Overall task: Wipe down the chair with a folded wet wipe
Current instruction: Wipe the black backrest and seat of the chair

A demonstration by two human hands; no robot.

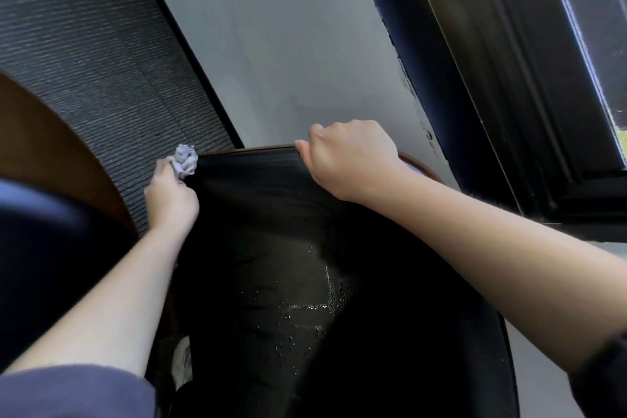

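Left hand [171, 195] pinches a crumpled wet wipe [185, 161], pressed against the top left corner of the black chair [271, 248] back. Right hand [349, 159] has fingers curled over the chair's top edge, gripping it. Wet droplets glisten on the chair's dark surface lower down. Grey wall [271, 44] behind, ribbed dark blind [84, 44] to the left, black window frame [492, 78] to the right.

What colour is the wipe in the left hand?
Pale lilac-grey, bunched up; the wipe shows best in the head view, gripped by the left hand at the chair edge.
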